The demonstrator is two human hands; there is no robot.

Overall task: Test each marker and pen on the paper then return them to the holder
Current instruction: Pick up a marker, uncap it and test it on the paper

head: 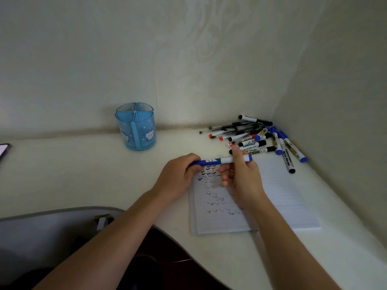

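A blue and white marker (217, 160) lies level between both my hands, just above the paper. My left hand (180, 176) grips its blue cap end. My right hand (240, 176) pinches the white barrel near the other end. Under them lies the lined paper (278, 197), with rows of coloured check marks on its left part. The blue see-through holder (137, 127), split into compartments, stands upright by the wall to the left; no pens show inside it. A heap of markers and pens (257, 139) lies in the corner behind the paper.
The white desk (83, 174) meets walls at the back and at the right. A phone (3, 150) pokes in at the left edge. A grey chair back (41, 237) sits below the desk's curved front edge.
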